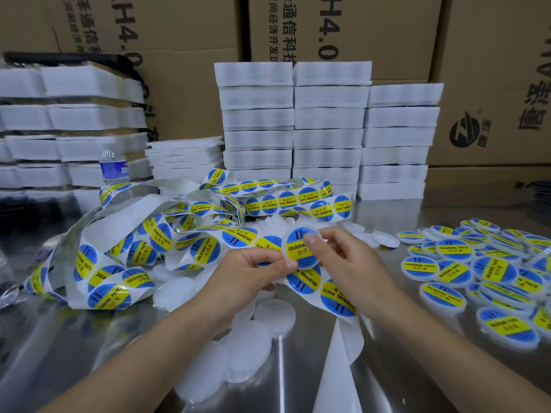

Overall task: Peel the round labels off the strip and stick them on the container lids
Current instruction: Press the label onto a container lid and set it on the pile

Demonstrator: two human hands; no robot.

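In the middle of the view I hold up a round white lid (298, 248) that bears a blue and yellow "SOLDERING PASTE" label. My left hand (253, 274) pinches the lid's lower edge. My right hand (340, 257) holds its right side, thumb pressed on the label's face. Under my hands runs the white label strip (325, 287), which trails left into a tangled heap (125, 257). Several bare white lids (247, 350) lie on the steel table in front of me.
A pile of labelled lids (489, 272) covers the table at the right. Stacks of white foam trays (328, 129) stand behind, more at the left (59, 129), with a water bottle (113, 165). Cardboard boxes (492, 84) form the back wall.
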